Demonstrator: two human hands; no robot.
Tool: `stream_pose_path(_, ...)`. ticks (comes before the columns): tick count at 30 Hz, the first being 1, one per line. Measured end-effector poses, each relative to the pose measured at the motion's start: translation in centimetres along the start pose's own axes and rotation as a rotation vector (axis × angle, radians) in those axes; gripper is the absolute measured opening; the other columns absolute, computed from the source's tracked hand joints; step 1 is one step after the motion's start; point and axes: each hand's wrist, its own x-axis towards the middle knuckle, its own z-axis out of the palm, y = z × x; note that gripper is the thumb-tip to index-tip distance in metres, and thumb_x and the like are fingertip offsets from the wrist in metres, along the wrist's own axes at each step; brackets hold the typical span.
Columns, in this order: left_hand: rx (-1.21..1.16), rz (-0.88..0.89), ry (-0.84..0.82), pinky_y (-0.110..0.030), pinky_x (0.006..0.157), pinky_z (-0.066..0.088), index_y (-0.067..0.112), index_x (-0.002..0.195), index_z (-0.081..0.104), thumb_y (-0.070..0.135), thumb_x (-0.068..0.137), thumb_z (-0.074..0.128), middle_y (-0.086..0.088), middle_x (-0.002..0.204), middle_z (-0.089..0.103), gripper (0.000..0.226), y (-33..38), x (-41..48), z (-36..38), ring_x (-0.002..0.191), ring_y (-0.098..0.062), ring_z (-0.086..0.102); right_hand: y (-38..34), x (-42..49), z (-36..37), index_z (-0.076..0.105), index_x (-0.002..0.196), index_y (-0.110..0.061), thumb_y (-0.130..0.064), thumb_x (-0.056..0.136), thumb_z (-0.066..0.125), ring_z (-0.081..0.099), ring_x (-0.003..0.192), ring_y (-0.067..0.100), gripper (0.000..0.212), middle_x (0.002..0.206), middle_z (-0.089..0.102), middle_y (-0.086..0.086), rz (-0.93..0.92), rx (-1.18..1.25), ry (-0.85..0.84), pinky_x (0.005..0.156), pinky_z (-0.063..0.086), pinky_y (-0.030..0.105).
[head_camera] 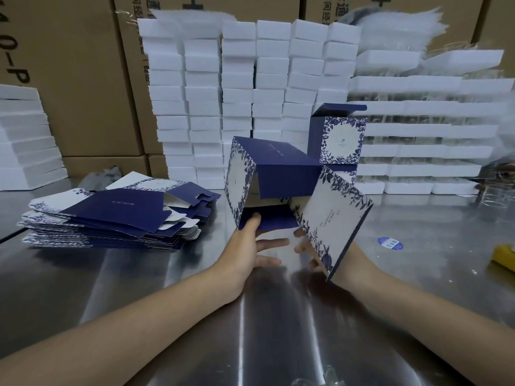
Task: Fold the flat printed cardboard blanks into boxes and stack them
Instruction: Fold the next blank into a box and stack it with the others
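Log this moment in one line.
step: folding box; left hand: thumb on flap; right hand: partly behind panel; flat blanks: piled left; finished boxes: stacked behind

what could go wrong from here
The half-folded navy floral cardboard box is steadied by the left hand with straight fingers, so it may slip or spring open. Its loose white panel hides most of the right hand; a flap could crease. The finished navy boxes stacked behind could get knocked.
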Motion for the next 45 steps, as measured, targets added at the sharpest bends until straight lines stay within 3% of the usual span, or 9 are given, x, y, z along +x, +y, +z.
stream_pose_path(4, -0.055, 0.009, 0.111, -0.043, 0.066, 0.065, 0.026, 0.104, 0.067, 0.029, 0.113, 0.04, 0.006, 0.096, 0.082, 0.029, 0.0, 0.4, -0.2, 0.09, -0.025, 0.081, -2.1, -1.1, 0.1, 0.066, 0.102, -0.014, -0.009, 0.105, 0.056, 0.071, 0.074, -0.003, 0.012, 0.091, 0.076, -0.004, -0.129, 0.367, 0.212, 0.065, 0.052, 0.011)
stream_pose_path(9, -0.017, -0.011, 0.159, -0.032, 0.045, 0.059, 0.025, 0.102, 0.061, 0.036, 0.112, 0.043, -0.004, 0.088, 0.083, 0.024, -0.1, 0.5, -0.5, 0.062, -0.032, 0.076, -3.8, -1.7, 0.2, 0.063, 0.14, -0.035, -0.061, 0.104, 0.043, 0.058, 0.135, 0.003, 0.049, 0.138, 0.068, -0.018, -0.31, 0.127, 0.235, 0.119, 0.039, 0.036)
stream_pose_path(16, 0.076, 0.081, 0.158, -0.038, 0.067, 0.065, 0.026, 0.12, 0.065, 0.031, 0.113, 0.041, 0.008, 0.092, 0.082, 0.025, -0.5, 0.7, -0.5, 0.084, -0.023, 0.081, -3.7, -1.9, 0.0, 0.052, 0.149, -0.048, -0.04, 0.098, 0.072, 0.049, 0.126, -0.024, 0.056, 0.141, 0.059, -0.033, -0.265, 0.018, 0.116, 0.095, 0.045, 0.007)
stream_pose_path(23, 0.134, 0.216, 0.188, -0.026, 0.062, 0.061, 0.053, 0.1, 0.064, 0.041, 0.109, 0.05, 0.02, 0.106, 0.074, 0.021, 0.7, -0.7, 0.0, 0.093, -0.007, 0.073, -3.9, -1.8, -0.4, 0.061, 0.136, -0.019, -0.014, 0.096, 0.076, 0.072, 0.108, 0.012, 0.043, 0.13, 0.071, -0.003, -0.226, 0.002, 0.217, 0.076, 0.055, 0.015)
stream_pose_path(32, 0.203, 0.431, -0.014, -0.029, 0.106, 0.046, 0.058, 0.139, 0.056, 0.055, 0.092, 0.054, 0.023, 0.136, 0.06, 0.047, 0.9, -1.5, -0.2, 0.123, 0.009, 0.057, -4.2, -1.7, -1.7, 0.065, 0.1, -0.027, -0.048, 0.098, 0.069, 0.065, 0.071, 0.006, 0.021, 0.085, 0.07, -0.012, -0.263, -0.424, 0.38, 0.062, 0.051, 0.022)
stream_pose_path(35, 0.19, 0.474, -0.072, -0.023, 0.09, 0.053, 0.052, 0.148, 0.051, 0.058, 0.095, 0.046, 0.018, 0.149, 0.051, 0.053, 0.9, -1.6, -0.3, 0.129, -0.002, 0.059, -4.4, -1.0, -2.3, 0.068, 0.104, -0.013, -0.039, 0.105, 0.058, 0.071, 0.083, 0.03, 0.028, 0.094, 0.075, 0.009, -0.109, -0.289, 0.424, 0.069, 0.056, 0.041)
stream_pose_path(38, 0.194, 0.546, -0.066, -0.028, 0.073, 0.058, 0.052, 0.152, 0.044, 0.046, 0.102, 0.042, 0.021, 0.156, 0.044, 0.051, 0.7, -1.7, -0.2, 0.119, -0.008, 0.068, -3.8, -1.2, -2.5, 0.067, 0.107, -0.007, -0.014, 0.109, 0.053, 0.071, 0.073, 0.026, 0.016, 0.095, 0.073, 0.01, -0.002, -0.044, 0.363, 0.058, 0.053, 0.032)
stream_pose_path(42, 0.39, 0.529, -0.15, -0.031, 0.078, 0.059, 0.062, 0.156, 0.03, 0.006, 0.096, 0.052, 0.03, 0.157, 0.037, 0.084, -0.3, -1.4, -0.2, 0.126, 0.001, 0.06, -2.9, -1.9, -1.0, 0.071, 0.114, -0.016, -0.006, 0.111, 0.038, 0.073, 0.076, 0.021, 0.034, 0.103, 0.077, 0.008, 0.04, 0.11, 0.294, 0.058, 0.055, 0.026)
stream_pose_path(45, 0.505, 0.52, -0.295, -0.036, 0.087, 0.062, 0.063, 0.159, 0.017, 0.022, 0.086, 0.065, 0.032, 0.16, 0.029, 0.097, -1.0, -1.0, -0.4, 0.139, 0.002, 0.049, -3.0, -2.0, 0.2, 0.068, 0.104, -0.006, -0.012, 0.113, 0.037, 0.073, 0.061, 0.019, 0.033, 0.081, 0.078, 0.01, 0.107, 0.313, 0.17, 0.051, 0.058, 0.03)
